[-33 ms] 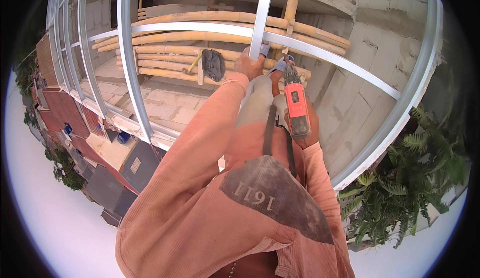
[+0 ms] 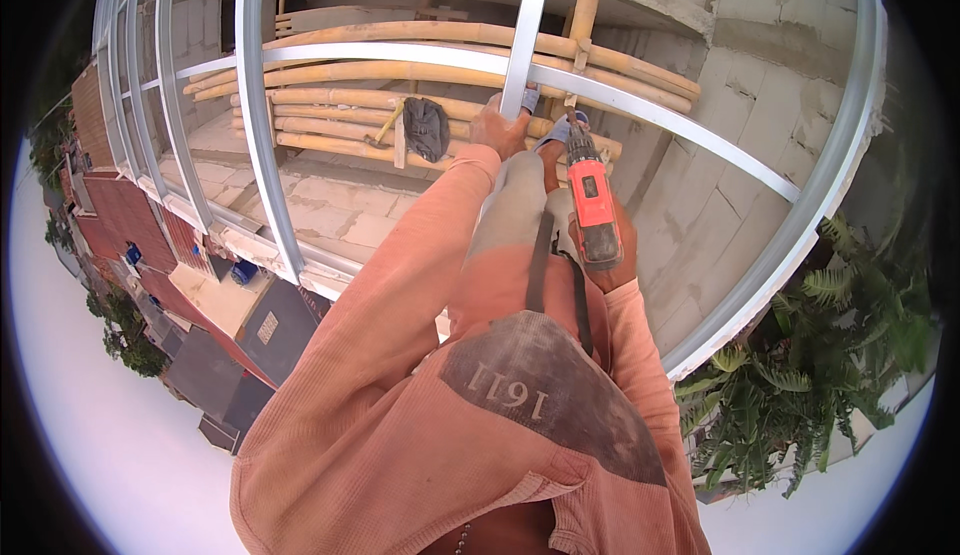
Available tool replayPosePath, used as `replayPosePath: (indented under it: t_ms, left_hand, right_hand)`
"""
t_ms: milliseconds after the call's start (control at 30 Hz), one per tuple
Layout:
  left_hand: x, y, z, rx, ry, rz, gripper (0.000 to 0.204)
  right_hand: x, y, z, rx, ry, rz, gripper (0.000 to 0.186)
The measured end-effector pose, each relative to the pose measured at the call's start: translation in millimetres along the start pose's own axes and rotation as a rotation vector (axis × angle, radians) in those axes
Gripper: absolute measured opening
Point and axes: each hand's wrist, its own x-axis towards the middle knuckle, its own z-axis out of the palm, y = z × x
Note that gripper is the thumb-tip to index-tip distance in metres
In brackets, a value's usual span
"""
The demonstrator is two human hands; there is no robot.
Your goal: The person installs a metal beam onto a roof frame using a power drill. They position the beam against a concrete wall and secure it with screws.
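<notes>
Your left hand (image 2: 499,128): clamped on silver metal channel (image 2: 527,30), near end; your right hand (image 2: 622,260): clamped on red-and-black plastic drill (image 2: 594,200); near: salmon ribbed shirt (image 2: 430,465), pale numerals (image 2: 519,391)

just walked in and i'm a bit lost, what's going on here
A person in a pinkish long-sleeved top is at a frame of silvery metal strips. The left hand grips one metal strip near its lower end in view. The right hand holds a red and black drill, its tip close to the crossing strip; contact is unclear. Beyond the frame are bamboo poles and a dark bundle.
</notes>
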Motion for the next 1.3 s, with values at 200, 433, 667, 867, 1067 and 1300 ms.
replayPosePath:
  t_ms: [200, 433, 667, 867, 1067, 1300]
  left_hand:
    - [1.3, 0.7, 2.8, -0.036, -0.065, -0.067, 0.06]
    - [-5.1, -7.2, -4.7, -0.002, 0.015, 0.119, 0.053]
    - [-7.6, 10.1, -13.4, -0.058, 0.012, 0.045, 0.053]
    - [-9.7, 16.0, -23.5, -0.144, -0.05, 0.007, 0.054]
    - [-11.7, 10.5, -29.4, -0.171, -0.059, 0.02, 0.049]
    - [-12.9, 12.7, -35.5, -0.233, -0.132, -0.044, 0.046]
  right_hand:
    - [44.8, 30.1, 20.8, 0.159, -0.155, 0.265, 0.029]
    - [94.6, 40.1, 31.1, 0.293, -0.216, 0.402, 0.023]
    - [108.7, 37.7, 40.8, 0.276, -0.27, 0.448, 0.03]
    - [113.2, 15.8, 46.5, 0.09, -0.162, 0.213, 0.042]
    - [125.0, -21.6, 46.8, -0.358, -0.362, 0.375, 0.043]
    - [127.5, -17.5, 53.9, -0.394, -0.39, 0.344, 0.049]
